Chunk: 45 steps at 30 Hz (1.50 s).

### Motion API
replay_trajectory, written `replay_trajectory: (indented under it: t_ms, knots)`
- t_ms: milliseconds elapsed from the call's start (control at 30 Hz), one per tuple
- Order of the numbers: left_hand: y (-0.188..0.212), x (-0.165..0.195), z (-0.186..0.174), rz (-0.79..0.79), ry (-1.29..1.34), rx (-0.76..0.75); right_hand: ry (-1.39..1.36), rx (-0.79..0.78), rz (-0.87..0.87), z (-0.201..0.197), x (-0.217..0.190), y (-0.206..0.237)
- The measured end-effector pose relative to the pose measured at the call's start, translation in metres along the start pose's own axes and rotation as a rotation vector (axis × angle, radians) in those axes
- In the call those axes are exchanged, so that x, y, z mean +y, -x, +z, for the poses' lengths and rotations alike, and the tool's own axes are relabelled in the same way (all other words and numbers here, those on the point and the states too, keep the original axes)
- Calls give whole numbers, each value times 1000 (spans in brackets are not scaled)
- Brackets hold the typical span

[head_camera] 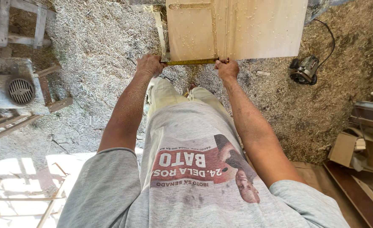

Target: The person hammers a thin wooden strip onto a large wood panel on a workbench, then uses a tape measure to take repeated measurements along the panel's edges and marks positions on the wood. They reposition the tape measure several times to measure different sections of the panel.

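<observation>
**Q:** ok so what's going on in your shop here, left to right?

**Me:** Far left there's a grey motor (15, 89) with a round vented cover sitting on a rough wooden frame (9, 120). The floor (93, 63) all around it is buried in sawdust and shavings.

**Q:** and your hands?

**Me:** My left hand (149, 65) is at the near edge of the plywood panel (237, 27), fingers (157, 59) curled tight round one end of a yellow tape measure (192, 61). The tape runs flat along that near edge, touching it, over to my right hand (228, 69). The right fingers (225, 62) are pinched narrow on the other end, pressing it to the panel's edge.

**Q:** where's the panel sitting?

**Me:** Straight ahead of me, past my knees, pale and dusted with chips. It has a rectangular outline cut in its left part. Can't tell what it's resting on.

**Q:** anything on the right?

**Me:** A black and silver power tool (304, 70) lies on the shavings near the panel's right corner, its cord (330, 36) looping up behind it. Further right, stacked boards (370, 114) and a cardboard box (342, 148).
</observation>
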<state>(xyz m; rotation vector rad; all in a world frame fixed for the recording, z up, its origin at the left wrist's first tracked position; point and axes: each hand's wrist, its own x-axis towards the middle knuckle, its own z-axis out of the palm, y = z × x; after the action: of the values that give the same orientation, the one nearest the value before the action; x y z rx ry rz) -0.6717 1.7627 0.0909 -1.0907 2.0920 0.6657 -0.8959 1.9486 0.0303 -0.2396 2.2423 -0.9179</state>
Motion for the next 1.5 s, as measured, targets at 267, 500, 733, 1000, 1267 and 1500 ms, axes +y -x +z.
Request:
replay_trajectory:
  t_ms: [267, 500, 733, 1000, 1267, 1500]
  knots:
    - [5, 0, 7, 12, -24, -17, -114, -31, 3, -3, 5, 11]
    - [23, -5, 50, 56, -23, -1, -15, -9, 3, -6, 31, 45]
    - [29, -46, 39, 120, 212, -18, -400, -197, 75, -13, 4, 61]
    - [-34, -172, -57, 134, 270, 10, -604, -138, -26, 103, -135, 8]
    - [-88, -372, -179, 49, 387, 130, -651, -190, -9, 281, -306, -21]
    - [-138, -451, -277, -30, 359, 172, -662, -268, 4, 368, -416, -71]
